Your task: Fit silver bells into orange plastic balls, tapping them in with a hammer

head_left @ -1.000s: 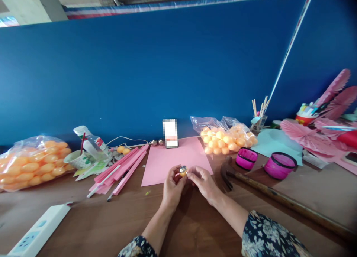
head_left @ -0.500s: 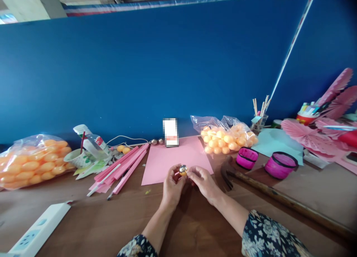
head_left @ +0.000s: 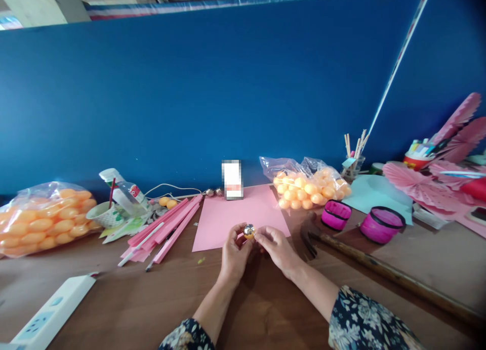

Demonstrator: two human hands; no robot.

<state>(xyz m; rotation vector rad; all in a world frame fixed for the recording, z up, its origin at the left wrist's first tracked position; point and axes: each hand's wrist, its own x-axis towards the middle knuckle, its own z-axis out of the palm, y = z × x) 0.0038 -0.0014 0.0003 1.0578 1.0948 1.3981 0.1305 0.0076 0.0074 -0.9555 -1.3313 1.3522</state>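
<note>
A small shiny ball (head_left: 249,231), silvery on top and golden yellow below, is held just above the near edge of the pink paper sheet (head_left: 239,213). My left hand (head_left: 236,249) is closed round the ball's left side with thumb and fingers. From the right, my right hand (head_left: 275,246) is pinched closed against the same ball, its fingertips at the ball's right edge. The underside of the ball and some fingertips are hidden.
Bags of orange balls stand at the left (head_left: 41,226) and behind the sheet (head_left: 304,188). Pink paper strips (head_left: 170,228) lie left of it. A wooden-handled hammer (head_left: 364,259) and two magenta round containers (head_left: 336,216) are on the right. A white power strip (head_left: 53,309) lies front left.
</note>
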